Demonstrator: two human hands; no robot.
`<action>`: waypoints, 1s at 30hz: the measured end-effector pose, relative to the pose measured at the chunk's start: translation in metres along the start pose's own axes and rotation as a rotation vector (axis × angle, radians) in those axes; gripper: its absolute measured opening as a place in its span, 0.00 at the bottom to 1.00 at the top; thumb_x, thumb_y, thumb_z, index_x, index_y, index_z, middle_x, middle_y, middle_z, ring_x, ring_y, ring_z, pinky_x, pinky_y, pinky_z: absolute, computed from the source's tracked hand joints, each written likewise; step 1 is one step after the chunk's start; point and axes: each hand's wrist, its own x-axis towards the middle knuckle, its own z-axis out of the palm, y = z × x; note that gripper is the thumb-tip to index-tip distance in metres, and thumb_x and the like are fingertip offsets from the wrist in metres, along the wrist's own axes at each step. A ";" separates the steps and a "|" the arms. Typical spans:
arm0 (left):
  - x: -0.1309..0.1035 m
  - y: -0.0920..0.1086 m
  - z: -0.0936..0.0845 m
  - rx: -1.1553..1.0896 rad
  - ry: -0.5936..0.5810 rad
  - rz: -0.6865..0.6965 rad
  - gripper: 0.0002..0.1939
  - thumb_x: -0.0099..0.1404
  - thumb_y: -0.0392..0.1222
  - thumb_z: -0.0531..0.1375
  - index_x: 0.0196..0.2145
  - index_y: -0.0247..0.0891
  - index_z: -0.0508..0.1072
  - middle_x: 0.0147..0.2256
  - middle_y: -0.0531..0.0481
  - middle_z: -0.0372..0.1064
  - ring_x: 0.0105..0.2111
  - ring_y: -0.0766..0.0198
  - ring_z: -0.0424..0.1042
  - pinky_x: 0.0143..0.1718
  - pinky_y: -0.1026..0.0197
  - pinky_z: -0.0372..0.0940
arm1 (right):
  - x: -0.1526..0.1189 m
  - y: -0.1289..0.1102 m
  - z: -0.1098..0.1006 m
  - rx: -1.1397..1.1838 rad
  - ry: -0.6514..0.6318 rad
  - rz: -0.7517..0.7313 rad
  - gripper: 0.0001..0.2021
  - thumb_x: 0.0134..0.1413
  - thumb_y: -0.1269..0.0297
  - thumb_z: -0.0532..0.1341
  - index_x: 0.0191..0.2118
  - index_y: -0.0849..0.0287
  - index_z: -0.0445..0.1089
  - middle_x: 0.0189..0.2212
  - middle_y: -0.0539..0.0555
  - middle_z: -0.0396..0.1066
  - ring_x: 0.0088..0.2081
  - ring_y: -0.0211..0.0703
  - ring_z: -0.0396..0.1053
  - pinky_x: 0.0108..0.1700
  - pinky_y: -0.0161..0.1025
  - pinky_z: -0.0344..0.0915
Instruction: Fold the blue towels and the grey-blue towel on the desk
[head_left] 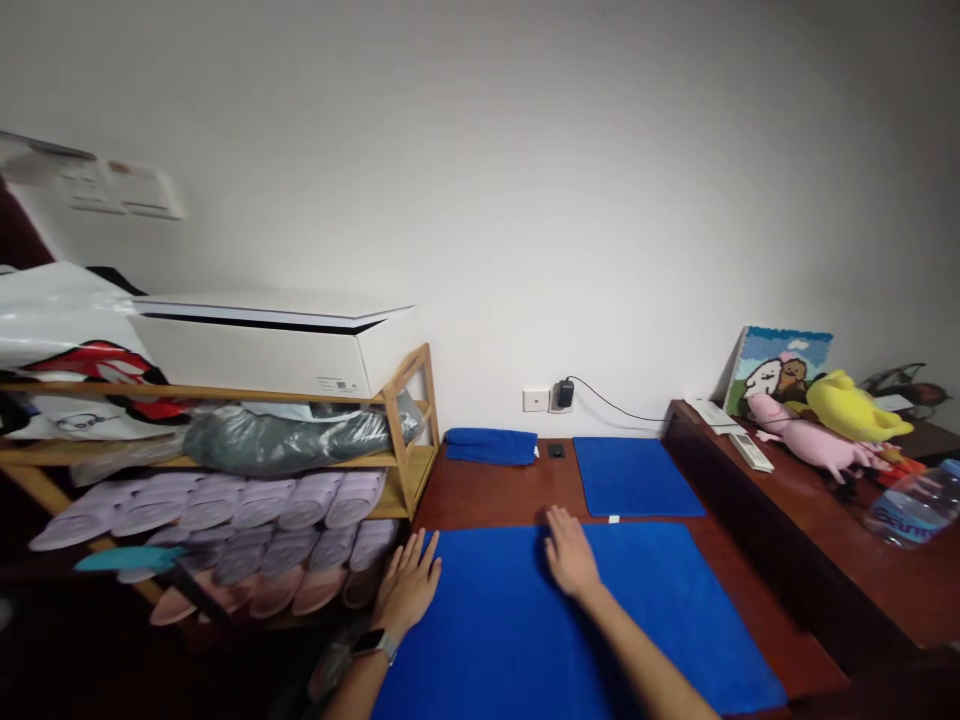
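Centrally, at bottom of frame: large blue cloth [495, 640] spread over the reddish-brown desk [487, 490]. Person's left hand [409, 582], palm down, open, at the cloth's left edge; watch [375, 644] on that wrist. Right hand [571, 562] open, palm down, on the cloth near its far edge. Neither grips anything.

Beyond the hands: folded blue cloth [491, 447] left of a small dark desk socket [556, 451]; smaller flat blue cloth [637, 477] to the socket's right. Black plug [565, 393] in the wall behind.

Right of frame: white remote [751, 452], pink plush [814, 437], yellow plush [855, 408], picture [780, 368], clear bottle [915, 505].

Left of frame: wooden rack [411, 440] bearing white box [262, 345] and slippers [217, 500].
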 end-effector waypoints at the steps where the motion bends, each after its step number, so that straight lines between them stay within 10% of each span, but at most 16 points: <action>1: 0.001 0.004 -0.001 -0.007 0.009 0.002 0.33 0.75 0.48 0.48 0.72 0.38 0.70 0.73 0.37 0.65 0.74 0.45 0.64 0.74 0.37 0.58 | 0.005 -0.032 0.013 0.020 -0.052 -0.063 0.33 0.77 0.56 0.45 0.81 0.60 0.52 0.80 0.55 0.49 0.81 0.51 0.45 0.81 0.53 0.42; 5: 0.005 0.023 -0.005 -0.072 0.013 0.043 0.32 0.77 0.47 0.47 0.73 0.37 0.69 0.74 0.38 0.63 0.75 0.45 0.62 0.75 0.38 0.58 | 0.014 -0.107 0.049 0.034 -0.226 -0.140 0.34 0.78 0.49 0.46 0.82 0.55 0.48 0.80 0.50 0.43 0.81 0.53 0.43 0.81 0.55 0.43; 9: 0.004 0.027 -0.003 -0.121 -0.024 0.062 0.32 0.79 0.54 0.48 0.73 0.43 0.69 0.74 0.40 0.63 0.75 0.44 0.62 0.74 0.37 0.59 | 0.013 -0.102 0.056 -0.003 -0.221 -0.147 0.33 0.80 0.46 0.43 0.83 0.46 0.44 0.79 0.42 0.39 0.81 0.50 0.41 0.80 0.56 0.43; 13: 0.003 0.014 0.001 -0.111 -0.030 0.062 0.32 0.78 0.58 0.51 0.74 0.47 0.68 0.75 0.43 0.63 0.75 0.45 0.61 0.75 0.38 0.56 | 0.001 -0.028 0.033 -0.041 -0.193 -0.043 0.35 0.80 0.44 0.41 0.82 0.53 0.47 0.80 0.50 0.41 0.81 0.52 0.41 0.80 0.58 0.44; 22: 0.008 0.005 0.001 -0.050 -0.020 0.086 0.33 0.78 0.62 0.50 0.74 0.48 0.68 0.75 0.42 0.63 0.75 0.45 0.61 0.74 0.39 0.58 | -0.054 0.238 -0.037 -0.269 -0.058 0.520 0.38 0.75 0.51 0.38 0.81 0.64 0.51 0.81 0.62 0.46 0.81 0.56 0.45 0.79 0.60 0.46; 30: 0.013 0.002 -0.006 -0.042 -0.064 0.080 0.34 0.77 0.63 0.50 0.73 0.50 0.68 0.74 0.42 0.64 0.75 0.44 0.62 0.73 0.39 0.60 | -0.061 0.278 -0.049 -0.272 -0.066 0.555 0.38 0.74 0.51 0.38 0.81 0.62 0.53 0.80 0.60 0.47 0.80 0.53 0.48 0.78 0.56 0.51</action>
